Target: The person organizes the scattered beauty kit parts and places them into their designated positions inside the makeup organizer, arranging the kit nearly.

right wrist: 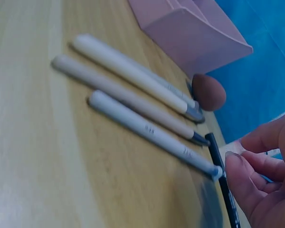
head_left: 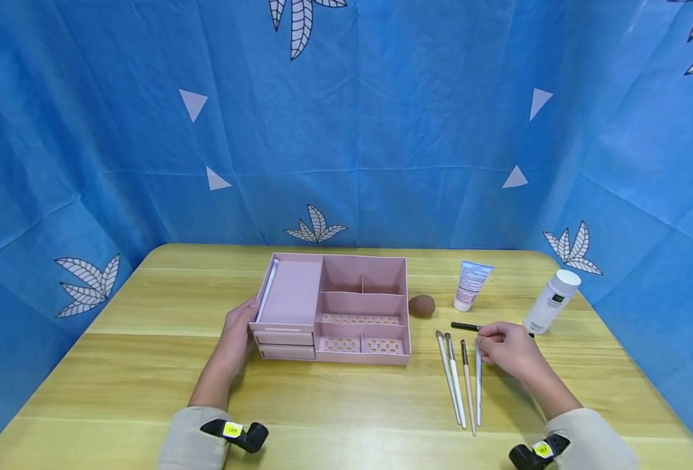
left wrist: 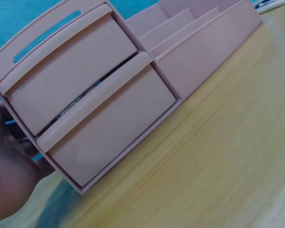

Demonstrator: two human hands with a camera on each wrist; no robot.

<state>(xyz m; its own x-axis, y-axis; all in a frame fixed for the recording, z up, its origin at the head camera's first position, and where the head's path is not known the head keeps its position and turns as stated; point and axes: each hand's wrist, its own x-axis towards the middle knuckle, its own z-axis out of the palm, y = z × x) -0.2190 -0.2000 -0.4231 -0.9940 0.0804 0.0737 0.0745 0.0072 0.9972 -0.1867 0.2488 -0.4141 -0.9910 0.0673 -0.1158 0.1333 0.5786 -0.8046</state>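
Note:
A pink desktop organizer [head_left: 290, 294] with two drawers and several compartments stands mid-table. My left hand [head_left: 237, 333] rests against its left side wall; in the left wrist view the fingers [left wrist: 31, 148] reach along that side, tips partly hidden. A slim white stick [head_left: 267, 290] lies on the organizer's top left. My right hand [head_left: 509, 349] is at the upper end of a white makeup brush [head_left: 478, 391], thumb and index finger bent with a small gap between them. That brush lies on the table beside several other makeup brushes [head_left: 468, 398]. Under the hand runs a black pen-like stick [head_left: 464, 326].
A brown egg-shaped makeup sponge [head_left: 421, 306] sits by the organizer's right wall. Farther back stands a blue-and-white squeeze tube [head_left: 472, 285]. A white bottle [head_left: 552, 302] is at the right. Blue patterned cloth [head_left: 352, 130] hangs behind the wooden table [head_left: 117, 391].

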